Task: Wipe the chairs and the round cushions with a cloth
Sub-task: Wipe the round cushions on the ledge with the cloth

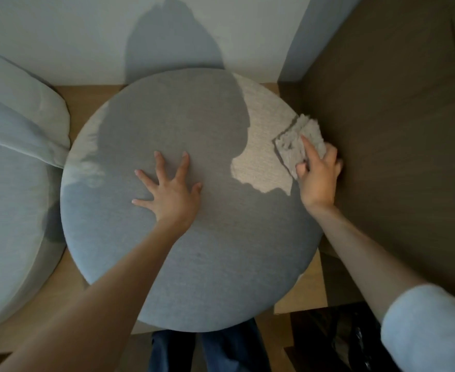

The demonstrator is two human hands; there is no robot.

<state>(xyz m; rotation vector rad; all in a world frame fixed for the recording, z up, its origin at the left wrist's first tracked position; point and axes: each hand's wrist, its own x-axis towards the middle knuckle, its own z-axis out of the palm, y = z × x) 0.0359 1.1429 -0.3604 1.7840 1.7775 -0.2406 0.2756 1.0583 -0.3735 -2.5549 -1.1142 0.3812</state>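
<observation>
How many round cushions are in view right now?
2: the centre cushion under the left hand, and the left cushion, cut off by the frame edge; others may be hidden.

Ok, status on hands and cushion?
Left hand flat on round cushion. Right hand holds cloth at its right edge. Brown panel close beside.

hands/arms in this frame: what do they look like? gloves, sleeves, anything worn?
No gloves, rings, watch or wristband show on the left hand or the right hand. The left forearm is uncovered as far as the frame edge, with no sleeve in view. The right forearm is uncovered up to a pale bluish sleeve near the elbow. No markings are visible.
</observation>
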